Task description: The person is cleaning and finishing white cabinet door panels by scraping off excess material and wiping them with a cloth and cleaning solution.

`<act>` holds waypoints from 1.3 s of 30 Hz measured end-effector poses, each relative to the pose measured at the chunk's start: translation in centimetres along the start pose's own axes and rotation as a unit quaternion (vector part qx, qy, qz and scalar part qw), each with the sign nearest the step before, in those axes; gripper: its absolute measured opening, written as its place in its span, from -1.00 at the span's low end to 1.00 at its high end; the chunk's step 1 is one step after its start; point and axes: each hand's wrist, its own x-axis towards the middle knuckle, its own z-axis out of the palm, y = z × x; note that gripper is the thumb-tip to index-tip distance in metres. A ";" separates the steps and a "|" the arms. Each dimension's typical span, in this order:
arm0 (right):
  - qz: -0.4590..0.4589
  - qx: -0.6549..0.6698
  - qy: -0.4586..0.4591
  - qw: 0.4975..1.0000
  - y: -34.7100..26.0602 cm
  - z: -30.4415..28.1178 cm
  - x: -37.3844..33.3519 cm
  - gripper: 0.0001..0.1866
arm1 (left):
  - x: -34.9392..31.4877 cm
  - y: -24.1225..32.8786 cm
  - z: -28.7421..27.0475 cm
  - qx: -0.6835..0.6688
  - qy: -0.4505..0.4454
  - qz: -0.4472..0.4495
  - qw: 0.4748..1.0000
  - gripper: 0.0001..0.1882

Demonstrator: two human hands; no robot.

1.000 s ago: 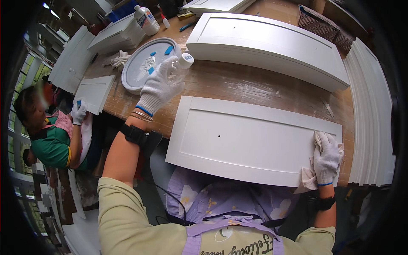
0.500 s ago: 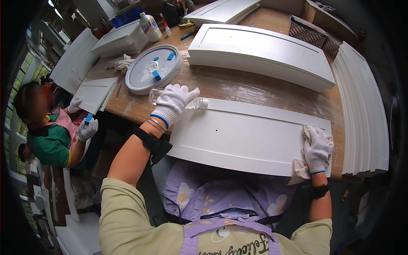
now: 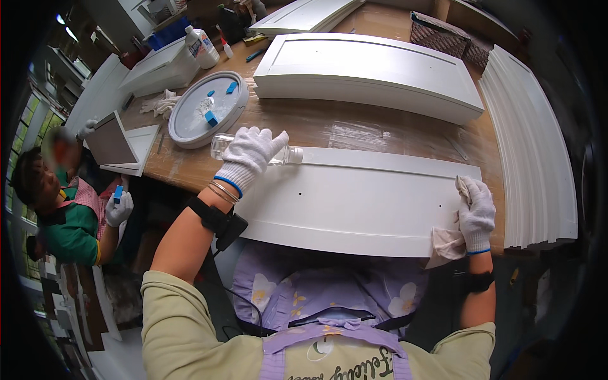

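My left hand (image 3: 248,155), in a white knit glove, is wrapped round a clear plastic bottle (image 3: 294,156) with a white cap. The bottle lies on its side by the far left part of a white panel (image 3: 354,202). This panel has a raised border and small dark holes. At the panel's right end, my right hand (image 3: 476,212), also gloved, grips a beige cloth (image 3: 447,244). Part of the cloth sticks up past the fingers, and the rest hangs over the near right corner.
Stacked white panels stand behind (image 3: 373,63) and at the right (image 3: 535,152). Blue blocks lie on a round grey lid (image 3: 180,123) at the left. Beyond it are a white bottle (image 3: 201,47) and a crumpled cloth (image 3: 161,103). A co-worker (image 3: 73,215) holds a blue block.
My right hand has shifted toward the panel's right edge with the cloth, uncovering a second hole. My left hand keeps its hold on the bottle. The co-worker has raised a panel.
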 end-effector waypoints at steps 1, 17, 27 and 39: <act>-0.003 -0.040 0.009 0.999 1.4 -0.3 0.1 -0.59 | 0.4 0.7 -0.6 -0.014 0.007 0.015 1.000 -0.56; 0.070 0.055 0.001 0.996 9.5 -0.2 -2.8 -0.63 | 9.2 10.2 -6.8 -0.041 0.086 0.134 0.986 -0.58; 0.079 0.055 0.032 0.995 9.4 -0.4 -2.5 -0.60 | 14.5 17.3 -10.2 -0.068 0.124 0.170 0.975 -0.51; 0.085 0.118 0.059 0.988 9.0 -0.6 -2.7 -0.64 | 19.0 24.2 -13.2 -0.082 0.152 0.190 0.966 -0.52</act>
